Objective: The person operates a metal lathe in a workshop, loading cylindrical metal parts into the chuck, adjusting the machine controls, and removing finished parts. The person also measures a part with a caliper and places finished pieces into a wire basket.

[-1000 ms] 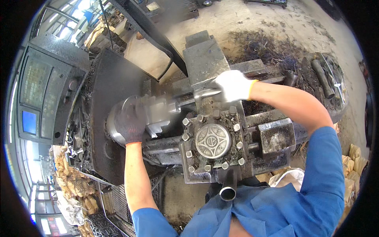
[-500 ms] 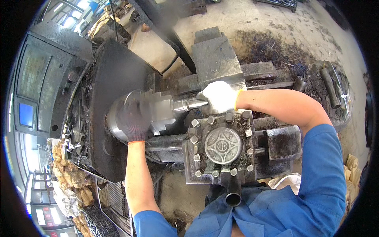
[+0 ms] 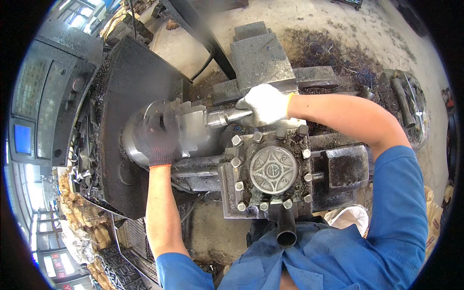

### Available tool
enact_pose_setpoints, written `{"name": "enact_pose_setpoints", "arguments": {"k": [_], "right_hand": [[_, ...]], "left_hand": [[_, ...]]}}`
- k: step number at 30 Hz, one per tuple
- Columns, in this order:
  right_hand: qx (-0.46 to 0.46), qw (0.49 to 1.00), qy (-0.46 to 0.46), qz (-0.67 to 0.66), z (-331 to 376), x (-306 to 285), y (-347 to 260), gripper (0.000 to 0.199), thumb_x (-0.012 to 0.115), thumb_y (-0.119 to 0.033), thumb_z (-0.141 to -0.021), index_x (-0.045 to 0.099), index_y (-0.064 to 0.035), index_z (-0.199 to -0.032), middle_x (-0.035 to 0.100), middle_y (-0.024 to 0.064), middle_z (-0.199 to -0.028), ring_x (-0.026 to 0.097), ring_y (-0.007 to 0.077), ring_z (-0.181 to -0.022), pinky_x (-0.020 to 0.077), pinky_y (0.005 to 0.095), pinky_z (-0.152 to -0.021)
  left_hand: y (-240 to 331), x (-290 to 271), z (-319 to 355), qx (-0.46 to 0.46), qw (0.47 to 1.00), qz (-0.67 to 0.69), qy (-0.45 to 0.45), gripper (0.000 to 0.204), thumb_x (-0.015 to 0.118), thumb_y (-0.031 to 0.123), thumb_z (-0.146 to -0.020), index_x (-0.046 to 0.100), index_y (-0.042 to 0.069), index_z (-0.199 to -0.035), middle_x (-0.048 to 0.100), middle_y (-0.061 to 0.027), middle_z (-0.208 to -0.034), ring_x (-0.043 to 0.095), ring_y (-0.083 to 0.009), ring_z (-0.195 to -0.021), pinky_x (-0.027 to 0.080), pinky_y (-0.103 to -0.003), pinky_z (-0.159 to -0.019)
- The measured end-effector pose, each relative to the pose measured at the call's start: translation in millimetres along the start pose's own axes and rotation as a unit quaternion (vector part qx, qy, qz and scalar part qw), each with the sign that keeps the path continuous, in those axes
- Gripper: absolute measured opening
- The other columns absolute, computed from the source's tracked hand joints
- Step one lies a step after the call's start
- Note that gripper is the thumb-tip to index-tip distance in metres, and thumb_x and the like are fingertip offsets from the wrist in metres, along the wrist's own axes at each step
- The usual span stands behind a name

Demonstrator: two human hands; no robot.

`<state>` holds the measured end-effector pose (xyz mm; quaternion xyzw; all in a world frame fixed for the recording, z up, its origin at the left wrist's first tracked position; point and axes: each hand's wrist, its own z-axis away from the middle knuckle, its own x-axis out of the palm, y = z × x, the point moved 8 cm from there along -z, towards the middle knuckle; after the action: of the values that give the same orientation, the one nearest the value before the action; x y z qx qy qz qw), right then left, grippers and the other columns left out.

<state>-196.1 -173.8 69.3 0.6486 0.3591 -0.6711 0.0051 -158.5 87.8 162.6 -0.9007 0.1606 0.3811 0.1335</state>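
My right hand (image 3: 266, 106), in a white glove, is closed round the right end of a stepped metal shaft (image 3: 217, 119). The shaft's left end meets the stepped jaws (image 3: 192, 126) of a lathe chuck (image 3: 135, 140); how deep it sits between them is hidden. My left hand (image 3: 161, 137), in a dark glove with an orange cuff, lies against the chuck behind the jaws. Haze over the picture hides how its fingers are bent. Just below the right hand stands a square tool post (image 3: 273, 169) ringed with several clamping bolts.
A black tube handle (image 3: 286, 232) points from the tool post toward my body. Left of the chuck are a dark machine panel (image 3: 130, 87) and a control cabinet (image 3: 48, 96). A tailstock block (image 3: 263, 58) stands beyond my right hand, with metal shavings (image 3: 333, 53) on the floor.
The whole view has shifted a little, so the machine sits slightly further left and higher. Both hands keep their places, the right on the shaft and the left at the chuck.
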Motion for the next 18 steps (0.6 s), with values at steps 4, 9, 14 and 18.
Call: {"name": "enact_pose_setpoints", "arguments": {"k": [4, 9, 14, 18], "right_hand": [[0.010, 1.000, 0.021, 0.003, 3, 8, 1, 0.029, 0.072, -0.034, -0.080, 0.078, -0.0115, -0.098, 0.075, 0.0204, -0.088, 0.074, 0.0440, -0.088, 0.0575, 0.0547, -0.078], [0.011, 1.000, -0.004, 0.015, 8, -3, -3, 0.031, 0.072, -0.033, -0.078, 0.080, -0.0105, -0.099, 0.077, 0.0208, -0.091, 0.074, 0.0440, -0.091, 0.0588, 0.0543, -0.081], [0.014, 1.000, 0.005, 0.016, 2, 6, 0, 0.034, 0.075, -0.036, -0.080, 0.081, -0.0103, -0.101, 0.077, 0.0205, -0.093, 0.074, 0.0429, -0.091, 0.0589, 0.0526, -0.081], [0.005, 1.000, 0.011, 0.017, -1, 2, -2, 0.035, 0.076, -0.037, -0.080, 0.082, -0.0108, -0.103, 0.077, 0.0194, -0.092, 0.074, 0.0420, -0.091, 0.0592, 0.0508, -0.081]], "left_hand": [[9, -9, 0, 0.006, 1.000, -0.011, 0.008, 0.036, 0.071, 0.041, -0.094, 0.082, 0.010, -0.108, 0.079, -0.0192, -0.106, 0.073, -0.0422, -0.108, 0.054, -0.053, -0.102], [14, -3, -4, 0.052, 0.998, -0.019, 0.001, 0.040, 0.065, 0.045, -0.100, 0.082, 0.009, -0.109, 0.079, -0.0218, -0.106, 0.073, -0.0451, -0.106, 0.053, -0.053, -0.104], [5, 6, -2, 0.030, 0.998, 0.040, -0.030, 0.044, 0.062, 0.047, -0.103, 0.082, 0.007, -0.103, 0.078, -0.0234, -0.104, 0.073, -0.0461, -0.097, 0.057, -0.053, -0.090], [-3, 7, -1, 0.028, 1.000, -0.011, -0.008, 0.048, 0.061, 0.049, -0.103, 0.082, 0.007, -0.101, 0.078, -0.0230, -0.101, 0.073, -0.0447, -0.095, 0.057, -0.053, -0.087]]}}
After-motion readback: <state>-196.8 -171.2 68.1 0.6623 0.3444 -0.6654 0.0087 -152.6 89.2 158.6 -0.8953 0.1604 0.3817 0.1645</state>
